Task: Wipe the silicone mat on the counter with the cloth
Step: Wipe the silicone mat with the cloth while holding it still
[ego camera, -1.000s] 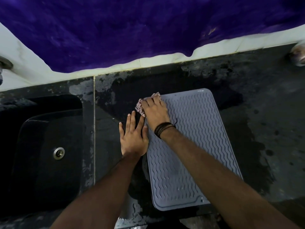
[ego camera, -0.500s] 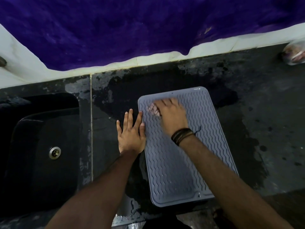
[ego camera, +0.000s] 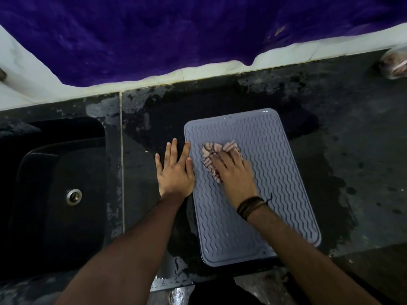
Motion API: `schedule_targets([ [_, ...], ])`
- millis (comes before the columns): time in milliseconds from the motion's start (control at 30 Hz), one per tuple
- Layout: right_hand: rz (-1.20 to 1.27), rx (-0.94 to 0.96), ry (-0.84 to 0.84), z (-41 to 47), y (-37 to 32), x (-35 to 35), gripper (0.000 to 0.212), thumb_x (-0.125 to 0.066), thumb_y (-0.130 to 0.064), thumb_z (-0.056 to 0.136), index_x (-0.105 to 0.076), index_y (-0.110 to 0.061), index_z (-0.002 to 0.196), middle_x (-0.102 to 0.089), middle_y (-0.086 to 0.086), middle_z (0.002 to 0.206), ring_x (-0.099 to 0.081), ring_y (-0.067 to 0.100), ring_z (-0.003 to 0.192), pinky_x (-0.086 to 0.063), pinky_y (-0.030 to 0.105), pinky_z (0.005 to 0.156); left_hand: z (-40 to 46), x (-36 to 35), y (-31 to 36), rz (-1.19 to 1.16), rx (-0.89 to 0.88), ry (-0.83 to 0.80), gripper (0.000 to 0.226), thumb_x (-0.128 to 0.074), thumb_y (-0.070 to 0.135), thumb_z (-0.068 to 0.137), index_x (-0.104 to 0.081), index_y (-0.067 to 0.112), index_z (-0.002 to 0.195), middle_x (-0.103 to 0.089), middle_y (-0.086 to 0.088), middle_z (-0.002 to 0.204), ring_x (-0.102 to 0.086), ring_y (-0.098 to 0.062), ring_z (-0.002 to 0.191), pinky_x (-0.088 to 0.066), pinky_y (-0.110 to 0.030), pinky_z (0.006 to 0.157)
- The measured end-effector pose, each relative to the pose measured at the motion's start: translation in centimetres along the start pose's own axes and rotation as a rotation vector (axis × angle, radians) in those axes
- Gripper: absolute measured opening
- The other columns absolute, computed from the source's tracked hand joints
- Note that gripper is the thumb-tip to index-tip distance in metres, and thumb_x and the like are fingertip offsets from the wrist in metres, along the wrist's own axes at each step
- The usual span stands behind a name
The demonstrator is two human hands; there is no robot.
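Observation:
A grey silicone mat [ego camera: 275, 172] with wavy ridges lies on the dark wet counter [ego camera: 352, 150]. My right hand [ego camera: 235, 175] presses a pink patterned cloth [ego camera: 211, 155] flat onto the mat's upper left part; the cloth sticks out ahead of and left of my fingers. My left hand [ego camera: 175, 170] lies flat on the counter with fingers spread, its thumb side touching the mat's left edge. A dark braided band circles my right wrist.
A black sink [ego camera: 61, 194] with a metal drain [ego camera: 74, 196] sits to the left. A purple cloth [ego camera: 176, 29] hangs over the white back wall. A small wrapped object [ego camera: 394, 62] rests at the counter's far right. The counter's front edge runs just below the mat.
My right hand slid the cloth from the mat's top left corner down and to the right, further onto the mat. My left hand stayed flat at the mat's left edge.

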State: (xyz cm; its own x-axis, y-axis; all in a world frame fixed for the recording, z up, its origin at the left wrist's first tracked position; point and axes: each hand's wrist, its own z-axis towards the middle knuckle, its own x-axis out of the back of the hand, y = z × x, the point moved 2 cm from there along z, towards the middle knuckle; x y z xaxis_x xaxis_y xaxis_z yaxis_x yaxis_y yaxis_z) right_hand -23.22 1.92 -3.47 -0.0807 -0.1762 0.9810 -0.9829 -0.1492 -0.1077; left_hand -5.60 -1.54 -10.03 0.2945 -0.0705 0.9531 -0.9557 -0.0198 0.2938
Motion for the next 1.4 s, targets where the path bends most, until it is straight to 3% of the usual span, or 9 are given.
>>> schedule_targets([
  [100, 0.025, 0.018, -0.013, -1.1, -0.1, 0.4, 0.058, -0.048, -0.011, 0.083, -0.046, -0.021, 0.14, -0.046, 0.004, 0.144, -0.037, 0.03, 0.135, -0.036, 0.045, 0.101, 0.0, -0.1, -0.1, -0.004, -0.003, -0.001, 0.054, -0.013, 0.047, 0.106, -0.013, 0.04, 0.16, -0.004, 0.004, 0.17, 0.004, -0.014, 0.156, 0.004, -0.05, 0.125],
  [200, 0.096, -0.026, 0.108, 0.4, -0.1, 2.3, 0.051, -0.059, -0.011, 0.079, -0.054, -0.023, 0.128, -0.056, 0.002, 0.13, -0.045, 0.026, 0.126, -0.041, 0.041, 0.097, 0.1, -0.1, -0.2, -0.004, -0.009, 0.007, 0.054, -0.015, 0.046, 0.106, -0.014, 0.04, 0.16, -0.005, 0.004, 0.17, 0.003, -0.014, 0.156, 0.003, -0.051, 0.125],
  [300, 0.118, -0.059, 0.217, 4.1, -0.9, 3.9, 0.048, -0.043, -0.013, 0.081, -0.054, -0.022, 0.127, -0.054, 0.002, 0.13, -0.043, 0.026, 0.127, -0.042, 0.042, 0.096, 0.0, -0.2, -0.2, 0.006, -0.01, 0.01, 0.053, -0.016, 0.046, 0.107, -0.015, 0.041, 0.159, -0.006, 0.004, 0.17, 0.003, -0.014, 0.156, 0.003, -0.051, 0.125],
  [400, 0.073, 0.001, 0.127, 7.2, -2.6, 3.3, 0.053, -0.033, -0.015, 0.085, -0.049, -0.019, 0.135, -0.051, 0.006, 0.137, -0.038, 0.03, 0.132, -0.036, 0.044, 0.101, 0.0, -0.2, -0.1, 0.015, -0.005, 0.014, 0.054, -0.016, 0.046, 0.106, -0.022, 0.038, 0.159, -0.007, 0.005, 0.17, 0.002, -0.013, 0.156, 0.001, -0.051, 0.125],
  [500, -0.007, 0.051, 0.053, 6.7, -3.4, 0.8, 0.051, -0.041, -0.019, 0.092, -0.04, -0.016, 0.143, -0.045, 0.007, 0.143, -0.034, 0.032, 0.136, -0.029, 0.045, 0.11, 0.0, -0.2, -0.1, 0.023, -0.005, 0.03, 0.054, -0.017, 0.045, 0.105, -0.03, 0.034, 0.157, -0.007, 0.005, 0.17, 0.001, -0.013, 0.156, 0.001, -0.05, 0.125],
  [767, 0.076, 0.116, 0.026, 0.3, -1.5, 0.6, 0.053, -0.054, -0.013, 0.081, -0.051, -0.023, 0.134, -0.05, 0.001, 0.138, -0.039, 0.026, 0.131, -0.036, 0.042, 0.103, -0.1, -0.2, -0.2, 0.019, -0.003, 0.017, 0.054, -0.014, 0.046, 0.106, -0.015, 0.041, 0.16, -0.005, 0.005, 0.17, 0.002, -0.014, 0.157, -0.001, -0.052, 0.125],
  [1000, 0.116, -0.061, 0.243, 7.4, 1.7, 5.4, 0.051, -0.056, -0.011, 0.084, -0.051, -0.022, 0.133, -0.053, 0.003, 0.134, -0.041, 0.026, 0.127, -0.039, 0.042, 0.1, 0.0, -0.3, -0.3, -0.009, -0.015, 0.017, 0.053, -0.016, 0.047, 0.107, -0.013, 0.041, 0.159, -0.007, 0.005, 0.17, 0.001, -0.014, 0.157, 0.0, -0.052, 0.125],
  [1167, -0.054, -0.04, 0.033, 11.5, 2.2, 4.3, 0.047, -0.052, -0.014, 0.091, -0.046, -0.016, 0.138, -0.049, 0.009, 0.138, -0.037, 0.031, 0.13, -0.033, 0.043, 0.105, -0.1, -0.2, -0.2, -0.006, -0.007, 0.034, 0.053, -0.018, 0.046, 0.107, -0.016, 0.041, 0.159, -0.009, 0.004, 0.17, -0.001, -0.015, 0.157, -0.001, -0.052, 0.125],
  [1400, -0.14, -0.247, 0.056, 10.1, 6.4, 4.0, 0.047, -0.06, -0.026, 0.087, -0.049, -0.016, 0.132, -0.054, 0.012, 0.13, -0.043, 0.033, 0.121, -0.035, 0.044, 0.096, -0.1, -0.4, -0.3, -0.008, -0.011, 0.015, 0.054, -0.014, 0.047, 0.106, -0.014, 0.041, 0.16, -0.006, 0.004, 0.17, 0.003, -0.014, 0.156, 0.003, -0.051, 0.125],
])
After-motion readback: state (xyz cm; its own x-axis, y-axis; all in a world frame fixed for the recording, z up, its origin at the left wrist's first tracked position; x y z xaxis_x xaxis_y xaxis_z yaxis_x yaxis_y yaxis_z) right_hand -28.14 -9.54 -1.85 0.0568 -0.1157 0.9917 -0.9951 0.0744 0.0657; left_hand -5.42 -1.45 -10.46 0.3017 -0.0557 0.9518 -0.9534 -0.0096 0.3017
